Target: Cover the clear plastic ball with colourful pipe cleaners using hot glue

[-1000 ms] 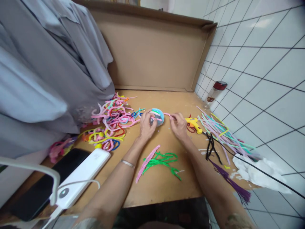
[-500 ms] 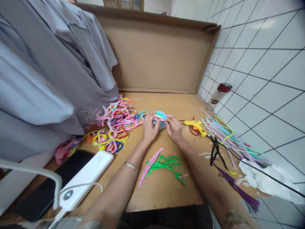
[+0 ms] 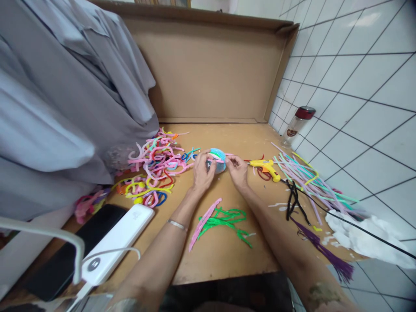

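Observation:
In the middle of the table is a small rounded object (image 3: 219,166), clear below and wrapped with blue, green and pink pipe cleaners above. My left hand (image 3: 203,172) grips its left side, fingers behind and thumb in front. A pink pipe cleaner (image 3: 229,154) runs across it to the right, where my right hand (image 3: 238,170) pinches it with thumb and fingertips. Just right of that hand lies a yellow glue gun (image 3: 264,167). Nearer to me, between my forearms, lie green pipe cleaners (image 3: 224,221) and a pink twisted strip (image 3: 203,227).
A tangle of pink and mixed pipe cleaners (image 3: 159,156) covers the left. Straight pastel ones (image 3: 302,177), a black cord, purple strands (image 3: 320,247) and white fluff (image 3: 364,236) lie right. A jar (image 3: 295,128) stands by the tiled wall. A white power bank (image 3: 120,242) sits front left; cardboard (image 3: 211,69) stands behind.
My right hand has eased slightly away from the rounded object, opening a wider gap beside it. The left hand keeps its hold. The whole view has shifted a little.

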